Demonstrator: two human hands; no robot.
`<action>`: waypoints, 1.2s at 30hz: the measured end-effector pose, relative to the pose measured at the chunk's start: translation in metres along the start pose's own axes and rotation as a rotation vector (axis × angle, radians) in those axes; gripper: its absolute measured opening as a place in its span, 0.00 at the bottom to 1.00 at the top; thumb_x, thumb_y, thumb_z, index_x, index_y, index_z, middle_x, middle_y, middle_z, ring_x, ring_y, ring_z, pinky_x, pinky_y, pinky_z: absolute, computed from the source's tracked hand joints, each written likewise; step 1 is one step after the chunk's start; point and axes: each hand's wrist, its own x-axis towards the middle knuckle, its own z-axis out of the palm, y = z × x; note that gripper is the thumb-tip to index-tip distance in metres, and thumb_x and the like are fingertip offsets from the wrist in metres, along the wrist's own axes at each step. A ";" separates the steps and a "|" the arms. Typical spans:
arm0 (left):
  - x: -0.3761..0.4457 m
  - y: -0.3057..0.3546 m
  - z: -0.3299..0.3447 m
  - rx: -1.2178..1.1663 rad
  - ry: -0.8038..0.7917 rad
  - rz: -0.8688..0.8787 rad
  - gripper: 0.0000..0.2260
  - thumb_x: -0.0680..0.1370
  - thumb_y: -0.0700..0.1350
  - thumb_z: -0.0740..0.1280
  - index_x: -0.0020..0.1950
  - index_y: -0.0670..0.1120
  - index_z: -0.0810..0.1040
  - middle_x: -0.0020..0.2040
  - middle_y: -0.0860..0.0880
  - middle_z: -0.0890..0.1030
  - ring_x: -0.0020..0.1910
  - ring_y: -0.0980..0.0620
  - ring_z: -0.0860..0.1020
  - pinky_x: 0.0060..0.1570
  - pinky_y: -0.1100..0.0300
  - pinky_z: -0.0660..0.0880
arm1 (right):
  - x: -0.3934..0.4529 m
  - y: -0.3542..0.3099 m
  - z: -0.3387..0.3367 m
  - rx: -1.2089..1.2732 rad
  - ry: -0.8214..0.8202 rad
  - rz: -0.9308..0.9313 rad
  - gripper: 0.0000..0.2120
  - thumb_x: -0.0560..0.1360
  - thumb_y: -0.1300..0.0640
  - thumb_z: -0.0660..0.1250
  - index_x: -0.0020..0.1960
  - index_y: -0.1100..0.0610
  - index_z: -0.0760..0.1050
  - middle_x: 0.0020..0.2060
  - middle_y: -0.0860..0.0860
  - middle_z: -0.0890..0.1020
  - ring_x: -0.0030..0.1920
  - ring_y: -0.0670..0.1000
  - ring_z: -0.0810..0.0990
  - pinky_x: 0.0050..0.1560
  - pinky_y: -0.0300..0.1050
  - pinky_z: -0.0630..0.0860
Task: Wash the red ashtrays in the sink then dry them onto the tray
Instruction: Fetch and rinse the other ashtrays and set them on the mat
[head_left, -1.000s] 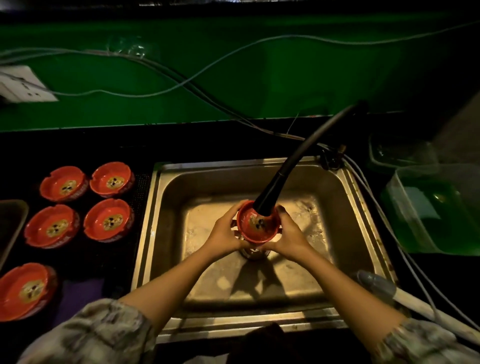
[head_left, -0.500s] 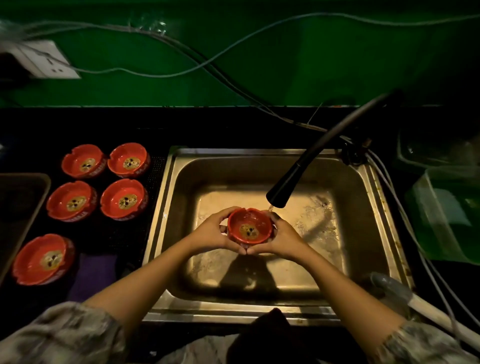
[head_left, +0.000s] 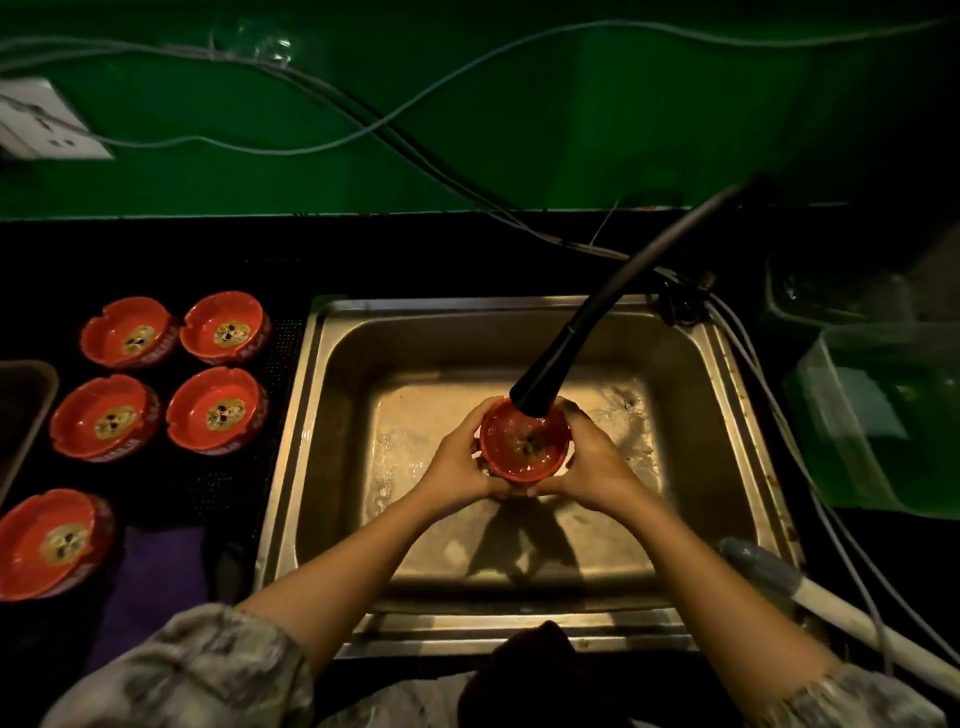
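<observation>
Both hands, left (head_left: 457, 462) & right (head_left: 597, 462), cup one red ashtray (head_left: 524, 441) under tap (head_left: 540, 389): rinsing. Next prob. dry it; tray (head_left: 26, 405) far left.

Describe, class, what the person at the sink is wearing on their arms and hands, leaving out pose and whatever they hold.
Both hands, the left hand and the right hand, are bare: no gloves, and no rings or watch can be seen in the dim light. The forearms are uncovered. The sleeves end near the elbows, in a loose fabric with a mottled grey and beige pattern, like camouflage.
</observation>
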 end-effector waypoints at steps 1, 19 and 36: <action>0.000 0.003 -0.001 0.045 0.018 0.038 0.43 0.60 0.38 0.83 0.66 0.63 0.66 0.63 0.63 0.73 0.60 0.59 0.75 0.51 0.65 0.77 | 0.000 0.002 0.004 0.019 0.024 0.002 0.51 0.54 0.53 0.84 0.70 0.50 0.62 0.60 0.45 0.72 0.59 0.46 0.71 0.55 0.40 0.70; 0.002 0.000 -0.009 0.008 -0.136 -0.132 0.46 0.58 0.33 0.82 0.71 0.51 0.66 0.64 0.52 0.75 0.59 0.54 0.78 0.52 0.63 0.78 | -0.004 -0.004 -0.010 -0.007 -0.095 0.094 0.51 0.52 0.55 0.85 0.70 0.53 0.65 0.55 0.43 0.71 0.60 0.48 0.73 0.60 0.41 0.71; -0.004 0.006 -0.038 0.340 0.055 0.135 0.45 0.60 0.42 0.83 0.72 0.50 0.65 0.66 0.55 0.71 0.61 0.59 0.72 0.51 0.72 0.74 | 0.007 -0.002 0.035 0.246 0.016 0.026 0.45 0.54 0.57 0.84 0.65 0.45 0.64 0.55 0.44 0.77 0.56 0.48 0.78 0.57 0.50 0.78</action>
